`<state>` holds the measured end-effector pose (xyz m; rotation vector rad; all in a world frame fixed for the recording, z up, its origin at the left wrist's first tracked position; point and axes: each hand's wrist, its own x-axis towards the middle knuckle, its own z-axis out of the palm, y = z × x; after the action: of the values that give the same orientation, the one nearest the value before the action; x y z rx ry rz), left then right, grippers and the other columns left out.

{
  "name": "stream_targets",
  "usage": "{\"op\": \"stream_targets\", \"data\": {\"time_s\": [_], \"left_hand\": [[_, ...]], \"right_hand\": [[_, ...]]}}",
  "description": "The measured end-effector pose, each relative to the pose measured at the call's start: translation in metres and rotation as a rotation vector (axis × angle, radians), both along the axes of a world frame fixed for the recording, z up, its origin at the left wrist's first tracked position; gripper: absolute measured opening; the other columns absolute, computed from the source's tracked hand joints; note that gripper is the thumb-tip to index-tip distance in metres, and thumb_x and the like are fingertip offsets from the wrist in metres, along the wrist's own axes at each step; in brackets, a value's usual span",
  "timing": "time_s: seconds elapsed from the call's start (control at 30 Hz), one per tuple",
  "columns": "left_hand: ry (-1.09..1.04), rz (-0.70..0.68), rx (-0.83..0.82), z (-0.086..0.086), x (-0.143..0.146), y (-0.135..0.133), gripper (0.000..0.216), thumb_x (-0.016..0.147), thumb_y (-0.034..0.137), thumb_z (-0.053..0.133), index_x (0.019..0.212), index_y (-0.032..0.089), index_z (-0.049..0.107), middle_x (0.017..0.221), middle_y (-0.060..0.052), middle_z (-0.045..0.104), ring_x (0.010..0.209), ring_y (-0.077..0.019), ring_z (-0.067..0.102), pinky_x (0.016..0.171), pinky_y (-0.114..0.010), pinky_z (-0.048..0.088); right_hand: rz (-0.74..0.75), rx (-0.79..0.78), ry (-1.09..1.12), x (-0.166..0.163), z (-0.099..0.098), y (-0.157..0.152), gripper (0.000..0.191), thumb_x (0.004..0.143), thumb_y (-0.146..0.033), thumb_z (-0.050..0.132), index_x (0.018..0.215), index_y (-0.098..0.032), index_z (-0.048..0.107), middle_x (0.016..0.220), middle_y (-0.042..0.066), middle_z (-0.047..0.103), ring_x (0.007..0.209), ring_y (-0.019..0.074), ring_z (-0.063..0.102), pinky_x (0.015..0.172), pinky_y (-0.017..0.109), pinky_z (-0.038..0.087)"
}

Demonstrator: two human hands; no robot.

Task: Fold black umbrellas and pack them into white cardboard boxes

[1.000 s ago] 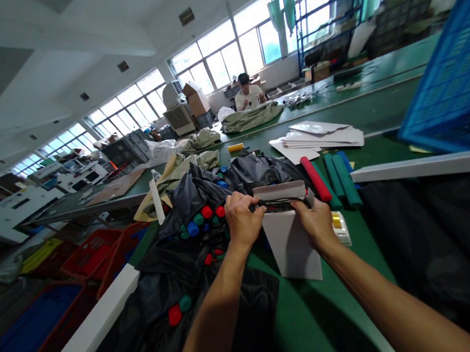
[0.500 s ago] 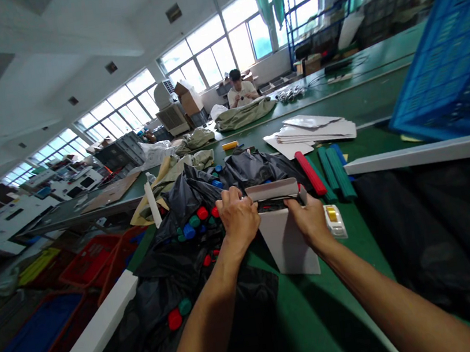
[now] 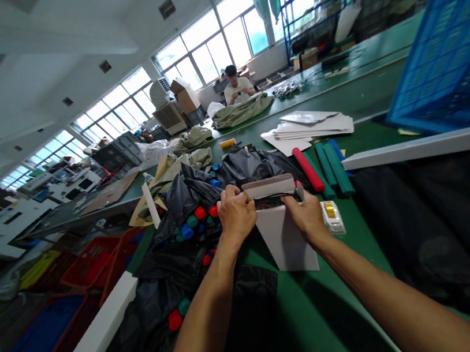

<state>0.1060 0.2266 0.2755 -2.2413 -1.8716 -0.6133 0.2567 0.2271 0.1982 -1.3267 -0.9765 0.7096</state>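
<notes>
A white cardboard box (image 3: 286, 238) stands upright on the green table with its top flap raised. Dark contents (image 3: 270, 201) show in its mouth; what they are I cannot make out. My left hand (image 3: 237, 213) is closed on the box's upper left edge, fingers bent over the rim. On the opposite upper corner, my right hand (image 3: 306, 215) grips the box, its thumb at the opening and its fingers behind the side. Left of the box lies a heap of black bags (image 3: 189, 194) with red, blue and green round ends (image 3: 187, 231) poking out.
A tape dispenser (image 3: 332, 217) sits right of the box. Behind it lie red (image 3: 307, 168) and green rolls (image 3: 338, 170), then white flat cartons (image 3: 313, 125). A blue crate (image 3: 443, 71) leans at right. A co-worker (image 3: 238, 85) sits across the table. Red crates (image 3: 85, 261) stand lower left.
The view has shifted slightly. Both hands keep their hold on the white box, which stays in about the same place with its flap up.
</notes>
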Motion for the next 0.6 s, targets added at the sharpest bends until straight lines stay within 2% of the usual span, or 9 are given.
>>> {"op": "stream_targets", "data": {"time_s": [0.13, 0.23, 0.37, 0.5, 0.6], "left_hand": [[-0.212, -0.113, -0.1, 0.0, -0.018, 0.011, 0.01, 0.077, 0.018, 0.065, 0.076, 0.021, 0.074, 0.088, -0.003, 0.057, 0.086, -0.0154, 0.057, 0.08, -0.03, 0.048], [-0.255, -0.17, -0.096, -0.001, -0.023, 0.015, 0.014, 0.078, 0.018, 0.064, 0.083, 0.021, 0.076, 0.086, -0.003, 0.057, 0.085, -0.0146, 0.058, 0.08, -0.028, 0.049], [-0.125, -0.172, -0.094, 0.002, -0.02, 0.012, 0.018, 0.082, 0.02, 0.06, 0.089, 0.022, 0.077, 0.091, -0.004, 0.058, 0.085, -0.0153, 0.059, 0.078, -0.027, 0.049], [0.096, -0.184, -0.097, 0.009, -0.014, 0.007, 0.023, 0.086, 0.02, 0.053, 0.088, 0.023, 0.076, 0.097, -0.005, 0.058, 0.084, -0.0157, 0.059, 0.073, -0.027, 0.048], [0.181, -0.2, -0.115, 0.012, -0.012, 0.005, 0.026, 0.087, 0.02, 0.05, 0.089, 0.022, 0.076, 0.104, -0.006, 0.057, 0.082, -0.0153, 0.06, 0.072, -0.027, 0.048]], "right_hand": [[0.008, -0.002, -0.002, 0.0, 0.0, 0.0, 0.036, 0.072, -0.045, 0.057, 0.091, -0.017, 0.07, 0.082, 0.006, 0.072, 0.079, 0.0245, 0.062, 0.079, 0.035, 0.047], [-0.005, -0.008, -0.014, 0.0, 0.0, 0.0, 0.037, 0.071, -0.044, 0.057, 0.092, -0.017, 0.07, 0.084, 0.007, 0.072, 0.081, 0.0251, 0.063, 0.081, 0.036, 0.046], [0.001, -0.002, -0.018, 0.0, 0.0, 0.002, 0.038, 0.071, -0.044, 0.057, 0.094, -0.017, 0.07, 0.087, 0.008, 0.072, 0.083, 0.0259, 0.063, 0.082, 0.037, 0.046], [-0.016, -0.021, -0.024, 0.001, -0.001, 0.003, 0.039, 0.07, -0.044, 0.058, 0.096, -0.017, 0.071, 0.085, 0.008, 0.072, 0.082, 0.0264, 0.063, 0.081, 0.037, 0.046], [-0.016, -0.023, -0.024, 0.0, -0.002, 0.003, 0.038, 0.07, -0.044, 0.058, 0.095, -0.017, 0.071, 0.084, 0.007, 0.072, 0.08, 0.0261, 0.062, 0.08, 0.037, 0.046]]}}
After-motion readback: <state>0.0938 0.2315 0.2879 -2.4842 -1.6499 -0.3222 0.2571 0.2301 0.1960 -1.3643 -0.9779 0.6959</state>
